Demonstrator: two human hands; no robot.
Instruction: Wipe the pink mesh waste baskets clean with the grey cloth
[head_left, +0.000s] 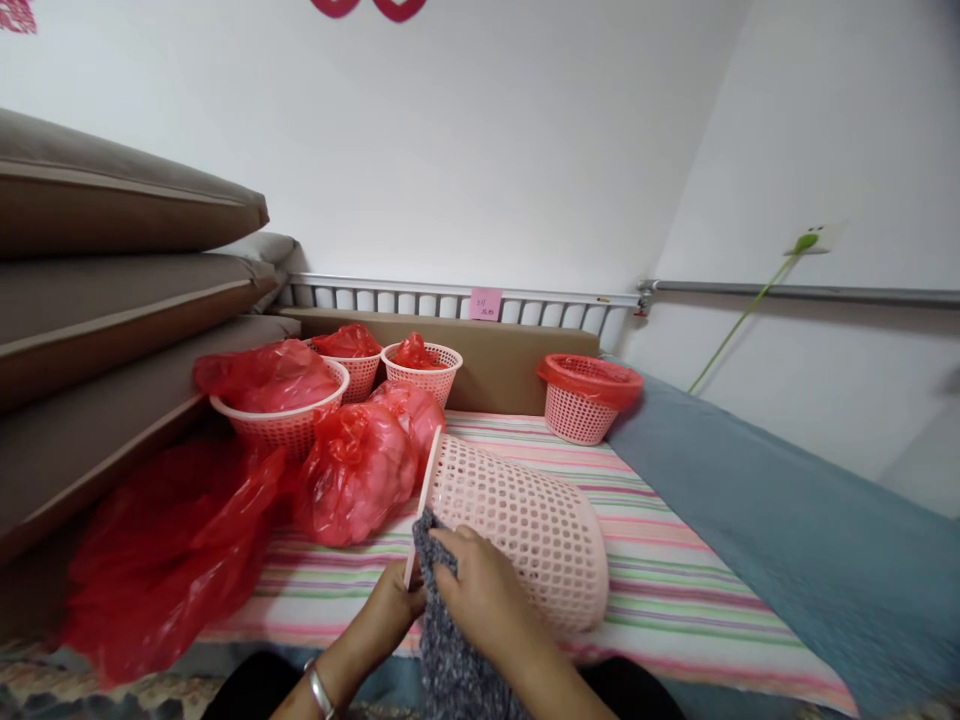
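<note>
A large pink perforated basket (525, 520) lies on its side on the striped cloth (675, 570), its rim facing left. My left hand (397, 600), with a silver bangle at the wrist, grips the near part of that rim, its fingertips partly hidden behind it. Fingers closed, my right hand (480, 590) presses a dark grey cloth (446, 640) against the rim and the basket's side. The cloth hangs down toward the bottom edge of the view.
Pink baskets with red plastic bags (274, 380) stand at the back left, beside a filled red bag (360, 470). A loose red bag (180, 550) lies front left. Another bag-lined basket (581, 410) stands back right. Stacked cushions (112, 290) rise on the left.
</note>
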